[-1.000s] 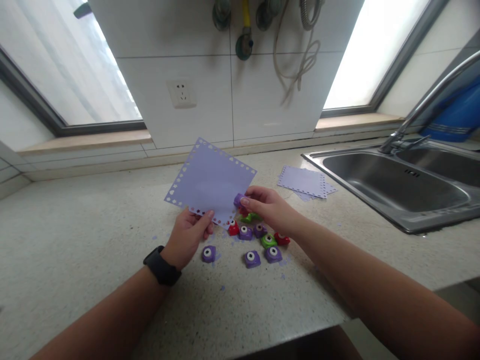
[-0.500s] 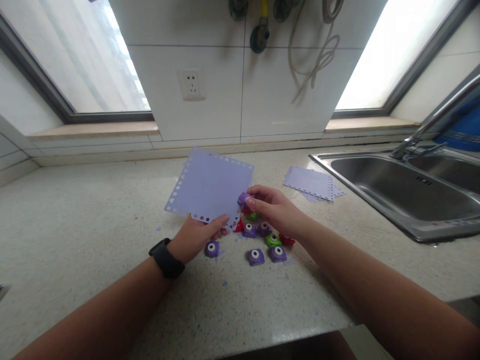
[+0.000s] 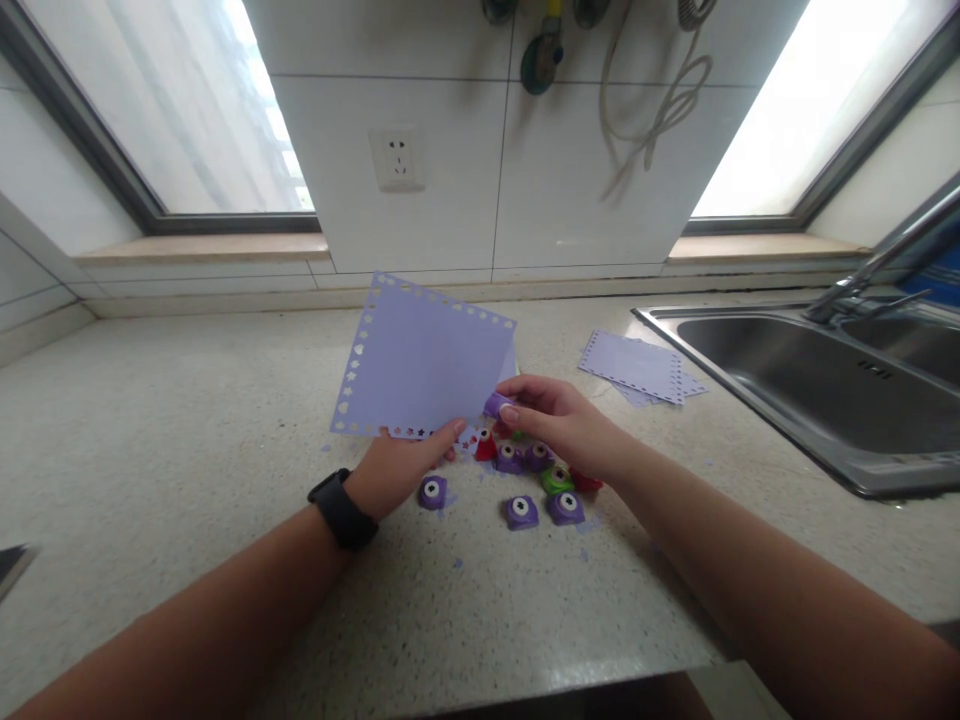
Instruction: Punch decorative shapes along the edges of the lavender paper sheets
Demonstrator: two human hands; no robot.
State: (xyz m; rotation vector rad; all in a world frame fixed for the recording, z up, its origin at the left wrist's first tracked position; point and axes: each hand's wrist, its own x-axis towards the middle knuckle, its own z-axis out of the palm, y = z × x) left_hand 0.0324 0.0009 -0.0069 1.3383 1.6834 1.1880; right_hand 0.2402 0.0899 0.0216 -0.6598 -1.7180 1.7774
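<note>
A sheet of lilac paper (image 3: 424, 355) is tilted up above the counter, with small shaped holes along several of its edges. My left hand (image 3: 401, 470) pinches its lower edge, thumb on top. Between the thumb and fingers of my right hand (image 3: 566, 420) is a purple craft punch (image 3: 495, 404), at the sheet's lower right edge. Whether the paper sits in its slot cannot be made out. Below lie more punches: a red punch (image 3: 485, 447), a green punch (image 3: 557, 480) and several purple ones, among them a purple punch (image 3: 433, 492) near my left hand.
Punched lilac sheets (image 3: 634, 365) lie stacked on the stone counter (image 3: 187, 400), left of a steel sink (image 3: 750, 400) with a faucet (image 3: 862, 275). Tiny paper scraps are scattered around the punches. Behind stands a tiled wall with a socket (image 3: 397, 158).
The view has shifted a little. The sheet's far edge has tilted up slightly, and more of the red punch shows beneath it. Both hands keep their holds.
</note>
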